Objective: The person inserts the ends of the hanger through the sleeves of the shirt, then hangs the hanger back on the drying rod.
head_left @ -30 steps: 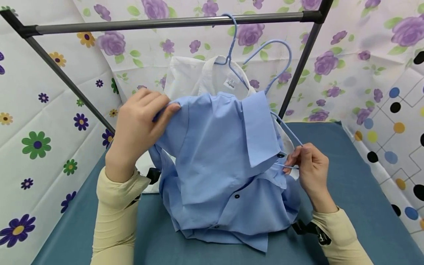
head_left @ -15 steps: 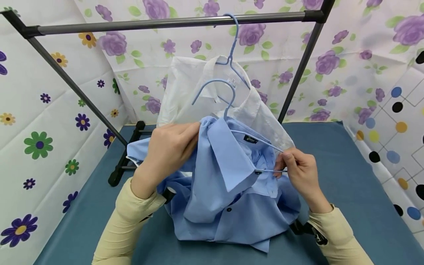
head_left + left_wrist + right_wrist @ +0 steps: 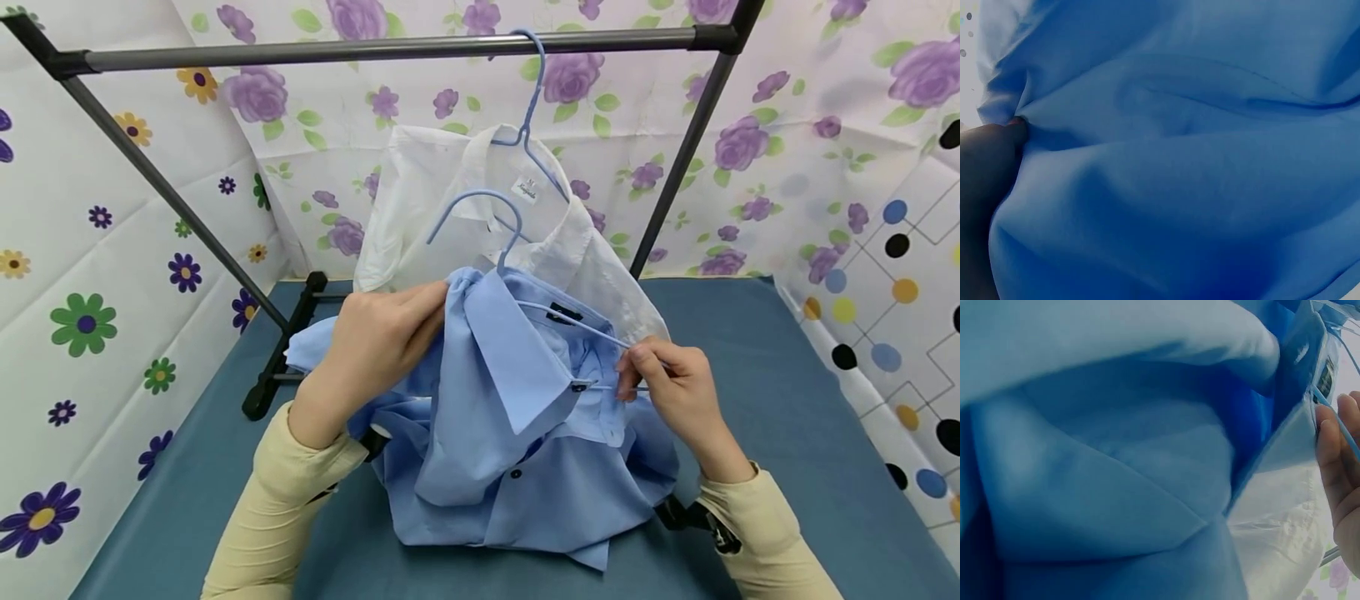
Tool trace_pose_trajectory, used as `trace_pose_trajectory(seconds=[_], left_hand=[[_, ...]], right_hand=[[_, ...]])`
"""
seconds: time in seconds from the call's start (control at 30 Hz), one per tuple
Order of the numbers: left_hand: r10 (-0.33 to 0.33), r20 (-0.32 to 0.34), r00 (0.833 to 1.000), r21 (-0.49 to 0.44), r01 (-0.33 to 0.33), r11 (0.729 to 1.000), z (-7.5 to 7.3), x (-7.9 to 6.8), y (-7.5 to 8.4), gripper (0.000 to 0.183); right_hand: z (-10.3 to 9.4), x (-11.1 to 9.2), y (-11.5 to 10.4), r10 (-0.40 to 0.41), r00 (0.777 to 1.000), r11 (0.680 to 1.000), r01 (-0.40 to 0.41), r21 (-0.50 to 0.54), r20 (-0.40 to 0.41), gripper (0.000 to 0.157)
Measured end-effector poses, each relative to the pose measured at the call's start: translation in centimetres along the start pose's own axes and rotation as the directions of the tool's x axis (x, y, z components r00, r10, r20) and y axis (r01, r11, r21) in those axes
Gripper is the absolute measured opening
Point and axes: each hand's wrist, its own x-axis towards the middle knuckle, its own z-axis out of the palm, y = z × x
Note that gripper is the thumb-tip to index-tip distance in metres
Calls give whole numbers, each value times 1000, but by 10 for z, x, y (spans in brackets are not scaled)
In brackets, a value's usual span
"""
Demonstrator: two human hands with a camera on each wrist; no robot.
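A light blue button shirt (image 3: 468,433) lies bunched in front of me, its collar tilted and a dark label showing inside the neck. My left hand (image 3: 367,354) pinches the cloth near the collar's left side; the left wrist view shows the thumb pressed into gathered fabric (image 3: 1147,187). My right hand (image 3: 678,392) grips the right end of a blue wire hanger (image 3: 573,321). That hanger's hook rises out of the neck opening, while its left part is hidden inside the shirt. In the right wrist view, the fingers (image 3: 1329,440) are at the wire beside the shirt's edge.
Behind, a white shirt (image 3: 423,196) hangs on another blue hanger (image 3: 534,96) from a dark rack bar (image 3: 300,54). The rack's foot (image 3: 258,398) stands at the left on the blue-green tabletop (image 3: 765,400). Patterned sheets surround the table.
My left hand has moved right and down from the sleeve toward the collar. The hanger's hook has shifted left and lower, now emerging at the neck. The right hand moved slightly left.
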Motion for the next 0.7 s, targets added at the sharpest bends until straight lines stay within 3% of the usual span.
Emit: trace_pose_trajectory(seconds=[0.3, 0.5, 0.7], left_hand=[[7, -15, 1000, -40, -7, 999, -3, -5, -1, 23], [1, -36, 999, -41, -3, 999, -4, -7, -2, 33], [-1, -47, 999, -66, -2, 998, -3, -10, -3, 32]], right_hand=[[-13, 7, -10, -32, 999, 999, 32, -1, 18, 28], [-31, 16, -21, -99, 989, 992, 90, -86, -113, 27], [-43, 25, -26, -74, 983, 997, 69, -37, -170, 15]])
